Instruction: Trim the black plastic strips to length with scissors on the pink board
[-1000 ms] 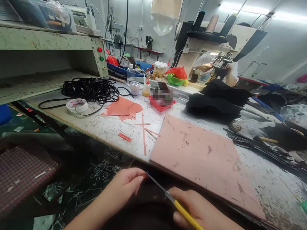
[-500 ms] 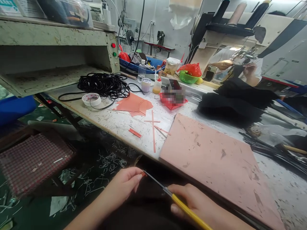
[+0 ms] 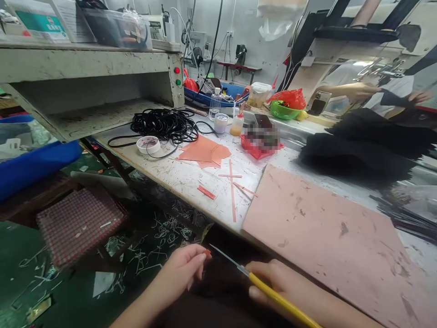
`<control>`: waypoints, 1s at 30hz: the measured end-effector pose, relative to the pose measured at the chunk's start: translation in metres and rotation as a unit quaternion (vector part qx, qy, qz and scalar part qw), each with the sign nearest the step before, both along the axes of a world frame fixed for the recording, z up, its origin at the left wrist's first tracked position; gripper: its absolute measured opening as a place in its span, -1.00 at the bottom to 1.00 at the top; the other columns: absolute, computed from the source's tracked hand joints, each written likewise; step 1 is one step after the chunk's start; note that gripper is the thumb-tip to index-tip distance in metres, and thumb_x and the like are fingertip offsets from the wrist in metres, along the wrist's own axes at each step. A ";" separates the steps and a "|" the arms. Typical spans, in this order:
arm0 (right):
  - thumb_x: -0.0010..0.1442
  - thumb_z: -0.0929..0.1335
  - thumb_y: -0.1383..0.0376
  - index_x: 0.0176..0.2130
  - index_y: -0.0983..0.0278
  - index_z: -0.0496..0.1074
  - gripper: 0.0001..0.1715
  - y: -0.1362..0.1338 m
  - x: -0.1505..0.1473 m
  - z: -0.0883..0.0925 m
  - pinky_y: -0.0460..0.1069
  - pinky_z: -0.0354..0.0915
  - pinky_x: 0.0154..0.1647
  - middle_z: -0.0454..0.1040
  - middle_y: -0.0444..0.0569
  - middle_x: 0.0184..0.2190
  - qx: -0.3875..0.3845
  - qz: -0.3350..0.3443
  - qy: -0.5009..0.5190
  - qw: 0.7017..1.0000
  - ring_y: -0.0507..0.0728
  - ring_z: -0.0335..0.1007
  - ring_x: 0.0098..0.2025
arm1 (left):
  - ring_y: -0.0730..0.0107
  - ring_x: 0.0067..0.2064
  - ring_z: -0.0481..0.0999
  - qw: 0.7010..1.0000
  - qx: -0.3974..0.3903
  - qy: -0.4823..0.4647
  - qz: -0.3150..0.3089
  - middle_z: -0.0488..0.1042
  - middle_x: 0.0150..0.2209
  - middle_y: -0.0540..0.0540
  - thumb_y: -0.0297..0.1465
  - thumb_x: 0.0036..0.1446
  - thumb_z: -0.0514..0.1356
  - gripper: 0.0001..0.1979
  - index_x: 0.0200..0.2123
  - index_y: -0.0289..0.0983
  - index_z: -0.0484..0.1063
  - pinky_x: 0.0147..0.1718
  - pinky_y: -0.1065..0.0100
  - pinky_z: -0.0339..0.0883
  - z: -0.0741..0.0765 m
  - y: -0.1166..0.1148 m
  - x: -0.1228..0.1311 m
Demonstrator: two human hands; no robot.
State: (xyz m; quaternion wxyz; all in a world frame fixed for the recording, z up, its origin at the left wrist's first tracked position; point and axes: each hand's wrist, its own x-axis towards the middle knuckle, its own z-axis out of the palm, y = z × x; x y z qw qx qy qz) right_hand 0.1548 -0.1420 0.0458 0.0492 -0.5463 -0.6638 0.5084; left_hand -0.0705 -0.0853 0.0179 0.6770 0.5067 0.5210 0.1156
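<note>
Fingers point(image 3: 195, 260) pinching 1 red scrap point(image 3: 207, 252), 1 knife point(image 3: 273, 296)

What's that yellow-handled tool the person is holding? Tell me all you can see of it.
The yellow-handled tool is slim and straight: a yellow handle, likely plastic, with a thin silvery metal blade or rod. The right hand grips the handle. It slants up-left, below the table edge, its tip right by a small red piece pinched by the left hand.
</note>
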 end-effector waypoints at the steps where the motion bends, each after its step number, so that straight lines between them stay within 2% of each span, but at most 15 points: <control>1: 0.07 0.16 -0.23 -0.26 0.26 0.40 -0.33 0.002 0.002 0.004 -0.10 0.15 -0.48 0.37 -0.08 -0.52 0.001 0.002 0.004 1.000 0.07 0.24 -0.50 | 0.61 -0.69 0.08 1.000 0.010 -0.006 -0.002 0.22 -0.68 0.13 -0.08 -0.08 0.08 -0.59 -0.38 -0.34 0.37 -0.68 0.50 -0.10 0.001 0.000 0.001; 5: 0.09 0.16 -0.21 -0.20 0.26 0.39 -0.33 0.007 0.009 0.014 -0.09 0.21 -0.41 0.43 -0.04 -0.41 0.001 -0.004 0.033 0.999 0.10 0.31 -0.42 | 0.60 -0.68 0.10 0.998 0.041 -0.036 -0.004 0.25 -0.66 0.11 -0.07 -0.04 0.09 -0.59 -0.36 -0.33 0.38 -0.67 0.50 -0.06 0.007 0.001 0.008; 9: 0.09 0.16 -0.20 -0.22 0.25 0.42 -0.34 0.004 0.017 0.012 -0.09 0.24 -0.40 0.45 -0.04 -0.38 -0.008 -0.033 0.044 0.998 0.10 0.33 -0.39 | 0.59 -0.65 0.14 0.996 0.070 -0.049 -0.010 0.27 -0.63 0.09 -0.04 0.00 0.10 -0.57 -0.34 -0.32 0.40 -0.65 0.49 0.01 0.013 0.003 0.015; 14: 0.12 0.16 -0.15 -0.13 0.21 0.39 -0.40 -0.007 0.030 0.016 -0.06 0.27 -0.32 0.45 -0.04 -0.29 0.035 -0.071 0.109 0.991 0.14 0.35 -0.30 | 0.57 -0.63 0.16 0.994 0.101 -0.047 -0.016 0.25 -0.62 0.08 -0.03 0.04 0.09 -0.57 -0.36 -0.32 0.40 -0.63 0.50 0.05 0.020 0.004 0.025; 19: 0.12 0.24 -0.02 -0.12 0.21 0.36 -0.54 -0.023 0.035 0.018 -0.01 0.28 -0.25 0.44 -0.04 -0.28 0.077 -0.127 0.177 0.973 0.16 0.36 -0.26 | 0.56 -0.61 0.16 0.989 0.128 -0.048 -0.053 0.24 -0.61 0.07 -0.01 0.04 0.07 -0.56 -0.43 -0.31 0.38 -0.62 0.50 0.05 0.028 0.004 0.041; 21: 0.06 0.32 0.12 -0.08 0.20 0.33 -0.58 -0.028 0.032 0.014 -0.01 0.29 -0.27 0.43 -0.06 -0.31 0.116 -0.196 0.184 0.956 0.13 0.35 -0.29 | 0.52 -0.57 0.19 0.984 0.155 -0.052 -0.070 0.26 -0.59 0.05 -0.04 0.07 0.07 -0.58 -0.39 -0.30 0.41 -0.59 0.49 0.09 0.033 0.004 0.051; 24: 0.00 0.33 0.33 -0.01 0.18 0.26 -0.50 -0.028 0.025 0.012 -0.04 0.30 -0.33 0.38 -0.13 -0.40 0.205 -0.302 0.190 0.911 0.05 0.33 -0.39 | 0.46 -0.54 0.23 0.970 0.212 -0.068 -0.101 0.31 -0.57 0.01 -0.07 0.09 0.06 -0.61 -0.33 -0.27 0.47 -0.52 0.46 0.17 0.043 0.003 0.072; 30: 0.04 0.29 0.40 0.02 0.16 0.19 -0.48 -0.025 0.027 0.021 -0.06 0.35 -0.36 0.38 -0.10 -0.32 0.404 -0.386 0.249 0.791 0.03 0.36 -0.38 | 0.40 -0.54 0.23 0.944 0.291 -0.093 -0.122 0.30 -0.59 0.00 -0.06 0.09 0.04 -0.61 -0.31 -0.22 0.50 -0.46 0.42 0.21 0.064 -0.008 0.121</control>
